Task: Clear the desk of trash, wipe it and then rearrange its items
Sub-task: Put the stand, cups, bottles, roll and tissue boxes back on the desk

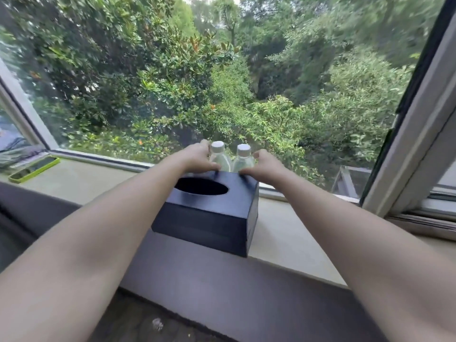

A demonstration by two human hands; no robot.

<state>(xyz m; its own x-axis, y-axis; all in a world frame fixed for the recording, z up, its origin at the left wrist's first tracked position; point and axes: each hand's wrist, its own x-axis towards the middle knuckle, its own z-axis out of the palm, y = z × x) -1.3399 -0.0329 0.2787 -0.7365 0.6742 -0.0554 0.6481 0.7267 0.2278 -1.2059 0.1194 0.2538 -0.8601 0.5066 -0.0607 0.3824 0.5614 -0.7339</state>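
A dark blue tissue box with an oval opening on top sits on the beige window sill. Behind it, two clear plastic bottles with white caps stand side by side against the window. My left hand grips the left bottle from its left side, thumb resting at the box's back edge. The right bottle is held from its right side by my right hand, whose thumb also touches the box's back edge. The box hides the lower parts of both bottles.
A flat green-edged object lies on the sill at far left. The window frame rises at the right, with a sliding track below it. A dark grey ledge runs under the sill.
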